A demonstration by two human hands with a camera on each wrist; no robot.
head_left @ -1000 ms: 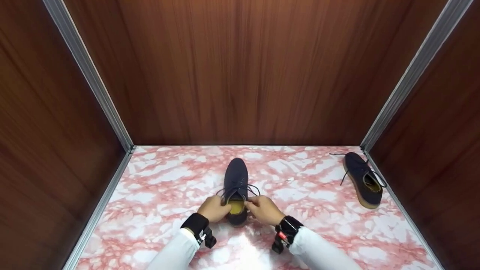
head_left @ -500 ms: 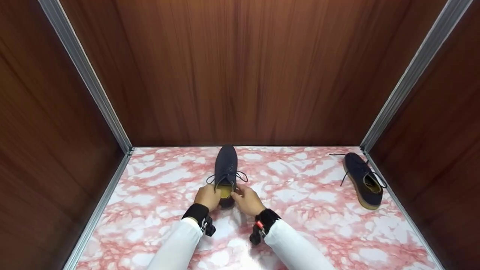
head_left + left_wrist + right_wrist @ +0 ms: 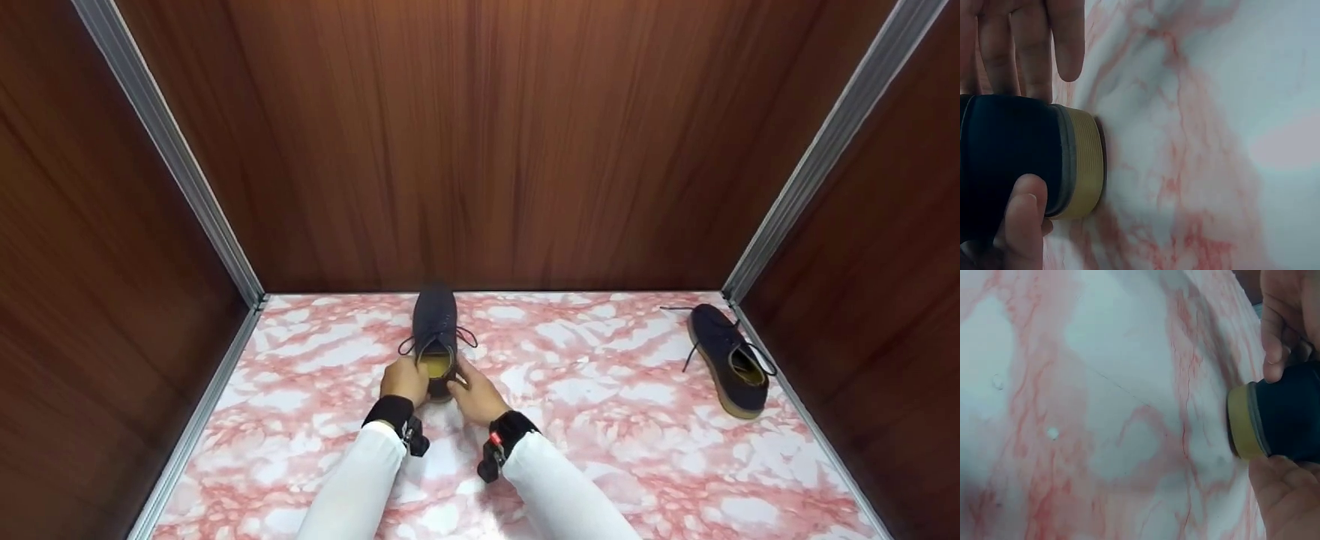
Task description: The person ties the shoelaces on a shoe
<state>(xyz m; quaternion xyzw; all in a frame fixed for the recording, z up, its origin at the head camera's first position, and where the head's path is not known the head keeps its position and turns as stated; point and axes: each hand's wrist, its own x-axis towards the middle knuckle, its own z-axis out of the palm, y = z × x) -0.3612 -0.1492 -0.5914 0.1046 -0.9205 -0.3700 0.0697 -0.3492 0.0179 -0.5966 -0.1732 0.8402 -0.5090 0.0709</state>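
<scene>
Toward the wooden back panel point(image 3: 480, 165), across the pink-marbled surface point(image 3: 675, 450), goes the navy lace-up shoe point(image 3: 433, 311), farther back and more to the left than a second ago! Its toe overlaps the panel from overhead; touching or not, I can't tell. The matching shoe point(image 3: 721, 349) sits unmoved, well off to the right. Fingers partly hidden, the left hand point(image 3: 403, 381) clamps one side near the heel, the right hand point(image 3: 478, 396) grips the other.
</scene>
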